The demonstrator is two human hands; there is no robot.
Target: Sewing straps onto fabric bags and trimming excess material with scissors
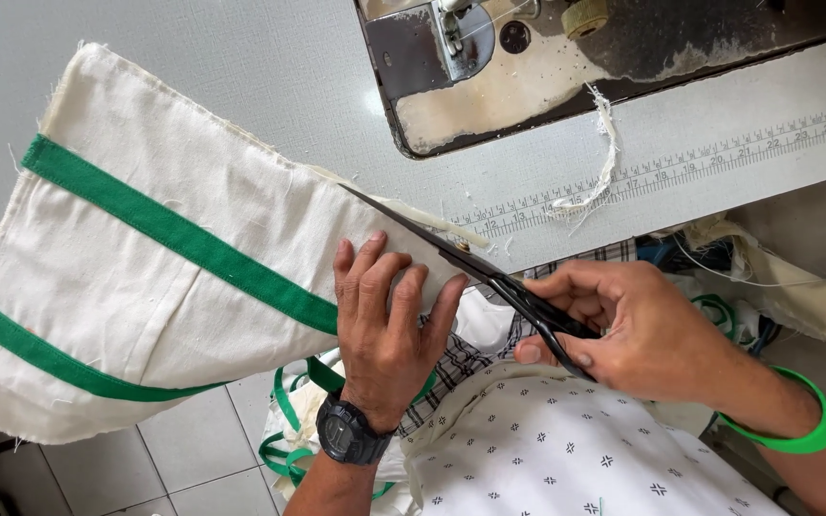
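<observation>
Right now, scissors [489, 272] in closed right grip [623, 325]; flat, open left hand [384, 315] atop cloth bag [164, 248]

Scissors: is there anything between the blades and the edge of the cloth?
Nothing visible. The right hand holds the scissors, and the blades lie right along the upper edge of the cream cloth. The left hand presses the cloth just below them.
</observation>
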